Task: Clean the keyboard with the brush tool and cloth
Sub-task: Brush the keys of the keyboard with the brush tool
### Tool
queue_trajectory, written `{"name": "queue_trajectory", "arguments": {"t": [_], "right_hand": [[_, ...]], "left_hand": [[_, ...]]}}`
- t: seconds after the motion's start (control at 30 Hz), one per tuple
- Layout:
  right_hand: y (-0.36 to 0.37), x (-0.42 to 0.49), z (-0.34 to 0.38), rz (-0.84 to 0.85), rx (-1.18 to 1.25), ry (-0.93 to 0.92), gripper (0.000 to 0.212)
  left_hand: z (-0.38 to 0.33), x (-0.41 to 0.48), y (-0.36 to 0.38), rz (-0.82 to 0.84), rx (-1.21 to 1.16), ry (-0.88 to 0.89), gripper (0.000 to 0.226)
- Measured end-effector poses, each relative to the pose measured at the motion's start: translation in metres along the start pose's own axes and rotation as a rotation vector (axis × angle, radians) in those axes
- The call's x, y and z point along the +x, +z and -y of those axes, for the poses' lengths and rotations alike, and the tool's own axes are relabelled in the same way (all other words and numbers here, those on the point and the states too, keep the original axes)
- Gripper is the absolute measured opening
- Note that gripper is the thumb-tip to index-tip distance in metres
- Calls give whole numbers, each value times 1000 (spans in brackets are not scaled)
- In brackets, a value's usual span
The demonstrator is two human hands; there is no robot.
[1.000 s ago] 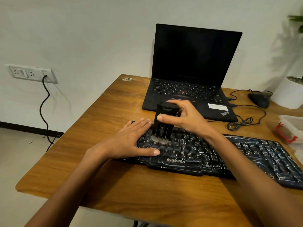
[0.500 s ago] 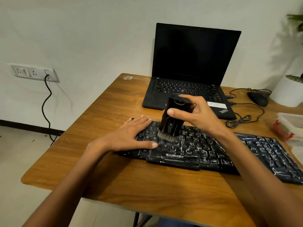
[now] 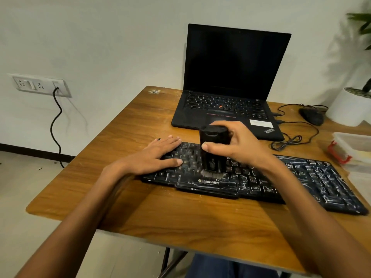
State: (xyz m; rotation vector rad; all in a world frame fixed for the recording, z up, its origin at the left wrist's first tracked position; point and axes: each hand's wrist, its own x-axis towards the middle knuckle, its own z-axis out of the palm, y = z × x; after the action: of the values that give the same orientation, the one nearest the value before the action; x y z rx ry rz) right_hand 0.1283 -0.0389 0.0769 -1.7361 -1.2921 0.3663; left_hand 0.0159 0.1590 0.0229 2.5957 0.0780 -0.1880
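Observation:
A black keyboard (image 3: pixel 301 181) streaked with white dust lies across the wooden table (image 3: pixel 140 213). My right hand (image 3: pixel 239 145) grips a black brush tool (image 3: pixel 213 149) held upright, its pale bristles pressed on the keys just above the space bar. My left hand (image 3: pixel 158 155) lies flat, fingers together, on the keyboard's left end and holds it down. The left part of the keyboard looks cleaner than the right part. No cloth is visible.
An open black laptop (image 3: pixel 228 81) stands behind the keyboard. A mouse (image 3: pixel 312 116) with a coiled cable sits at the back right, beside a white plant pot (image 3: pixel 349 109). A clear box with a red clip (image 3: pixel 349 149) is at the right edge.
The brush has moved toward me down the keys, from the upper rows to just above the space bar, and stands more upright. My left hand has stayed on the keyboard's left end.

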Motion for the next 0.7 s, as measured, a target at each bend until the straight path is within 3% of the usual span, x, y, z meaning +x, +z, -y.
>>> {"name": "queue_trajectory", "arguments": {"t": [0.1, 0.17, 0.33, 0.47, 0.6, 0.7], "right_hand": [[6, 2, 8, -17, 36, -54, 18], [24, 3, 7, 42, 50, -88, 22], [4, -4, 6, 58, 72, 16, 19], [26, 0, 13, 98, 87, -69, 26], [23, -11, 11, 127, 77, -1, 28], [9, -16, 14, 35, 85, -18, 20]], "left_hand": [[2, 1, 3, -15, -12, 20, 68], [3, 1, 4, -47, 8, 50, 82], [-4, -1, 2, -41, 19, 12, 63], [-4, -3, 1, -63, -7, 58, 86], [-7, -4, 0, -50, 10, 35, 71], [-7, -2, 1, -53, 33, 19, 64]]}}
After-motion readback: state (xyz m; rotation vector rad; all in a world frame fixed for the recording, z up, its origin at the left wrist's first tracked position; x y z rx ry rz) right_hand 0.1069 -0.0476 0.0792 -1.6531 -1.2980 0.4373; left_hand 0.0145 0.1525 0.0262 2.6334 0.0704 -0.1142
